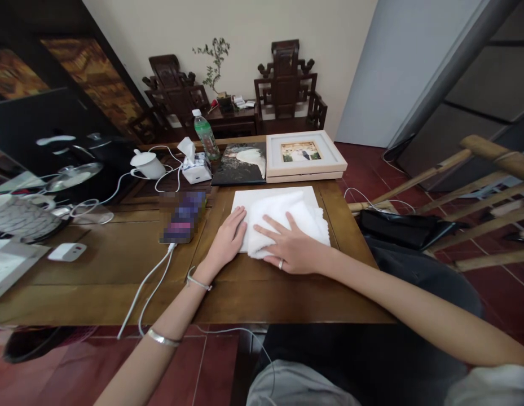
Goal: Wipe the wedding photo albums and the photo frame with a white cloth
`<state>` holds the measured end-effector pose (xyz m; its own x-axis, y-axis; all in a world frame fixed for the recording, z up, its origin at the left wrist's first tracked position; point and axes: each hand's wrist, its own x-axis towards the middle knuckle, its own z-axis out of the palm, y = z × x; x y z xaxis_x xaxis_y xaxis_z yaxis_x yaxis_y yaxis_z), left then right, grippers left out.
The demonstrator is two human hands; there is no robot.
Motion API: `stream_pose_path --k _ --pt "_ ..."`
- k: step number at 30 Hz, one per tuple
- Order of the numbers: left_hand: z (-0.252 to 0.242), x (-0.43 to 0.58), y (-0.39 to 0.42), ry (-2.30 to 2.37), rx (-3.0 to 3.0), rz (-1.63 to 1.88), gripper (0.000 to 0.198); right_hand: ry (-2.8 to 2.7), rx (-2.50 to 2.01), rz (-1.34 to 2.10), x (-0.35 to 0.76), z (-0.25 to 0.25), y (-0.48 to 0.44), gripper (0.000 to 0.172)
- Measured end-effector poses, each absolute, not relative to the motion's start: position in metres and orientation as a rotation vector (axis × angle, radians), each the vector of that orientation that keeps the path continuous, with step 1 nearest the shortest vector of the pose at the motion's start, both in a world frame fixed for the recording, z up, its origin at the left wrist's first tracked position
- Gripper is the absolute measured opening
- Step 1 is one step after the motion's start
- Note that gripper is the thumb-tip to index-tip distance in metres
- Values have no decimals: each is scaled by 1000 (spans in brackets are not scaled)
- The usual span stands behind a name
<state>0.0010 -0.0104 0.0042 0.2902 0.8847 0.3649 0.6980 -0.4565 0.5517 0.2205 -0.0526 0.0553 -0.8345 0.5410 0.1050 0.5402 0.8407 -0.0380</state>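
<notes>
A white cloth (287, 211) lies folded on a flat white board (243, 198) near the table's front right. My right hand (291, 245) rests on the cloth with fingers spread, pressing it flat; a ring is on one finger. At the board's left edge, my left hand (228, 239) lies with its fingers extended and touching the board. Most of the board is hidden under the cloth. Beyond it are a white picture frame (302, 163) with a photo and a dark panel (240, 163) showing a white bird.
On the wooden table (262, 299) are a phone (184, 217) with a white cable, a tissue box (196, 168), a green-labelled bottle (206, 135), a lidded white cup (147, 164), a pan (75, 180) and a charger (67, 252). A wooden rack (431, 169) stands at the right.
</notes>
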Motion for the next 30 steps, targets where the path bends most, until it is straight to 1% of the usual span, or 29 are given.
stream_pose_path --k 6,9,13,18,22,25,30 --pt "3 0 -10 1440 2282 941 44 -2889 -950 5 217 52 16 40" --pt "3 0 -10 1433 2286 950 42 -2883 -958 -63 215 50 32 38" --pt "2 0 -10 1431 2287 952 43 -2938 -914 -139 216 49 16 34" --pt "3 1 -9 1437 2273 957 42 -2986 -818 -67 216 52 -41 32" --pt "3 1 -9 1430 2264 937 44 -2976 -800 -38 215 54 -68 36" --pt "1 0 -9 1431 2259 947 45 -2954 -806 -13 217 53 -57 34" --pt "-2 -1 -8 1423 2261 974 43 -2893 -905 -15 216 53 2 34"
